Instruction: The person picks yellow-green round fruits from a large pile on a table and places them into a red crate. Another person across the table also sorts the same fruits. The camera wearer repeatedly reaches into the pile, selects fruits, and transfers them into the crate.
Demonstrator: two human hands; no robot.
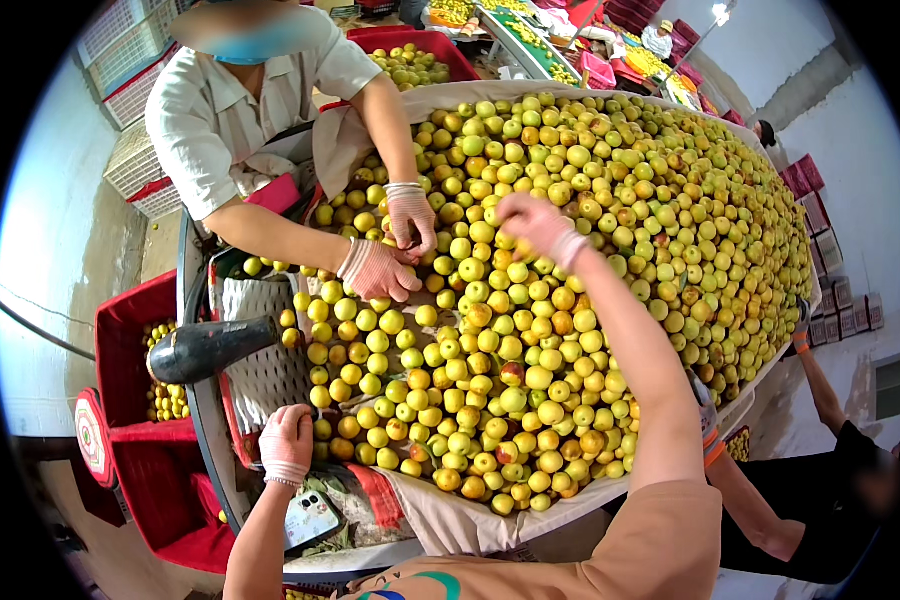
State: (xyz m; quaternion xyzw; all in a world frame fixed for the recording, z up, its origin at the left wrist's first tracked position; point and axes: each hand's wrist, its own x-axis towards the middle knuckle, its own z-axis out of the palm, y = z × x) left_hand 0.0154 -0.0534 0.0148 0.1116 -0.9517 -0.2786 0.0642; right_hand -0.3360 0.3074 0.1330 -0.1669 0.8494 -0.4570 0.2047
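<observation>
A broad heap of yellow-green jujubes (544, 352), some with brown patches, lies on a cloth-lined sorting table in front of me. My right hand (544, 229), in a pale pink knit glove, reaches over the middle of the heap and is blurred. A yellow fruit shows just under its fingers; whether they grip it is unclear. Gloved alike, my left hand (288, 442) is curled at the heap's near left edge, beside a chute lined with white foam netting (262, 345). Its palm is hidden. Below that hand lies a phone in a patterned case (311, 519).
Opposite, a co-worker's gloved hands (390, 262) touch the fruit. Another person's gloved hand (703, 405) is at the right edge. A black tapered object (210, 349) juts over the chute. Red-lined crates (139, 300) stand at left. Beige cloth (465, 521) drapes the near edge.
</observation>
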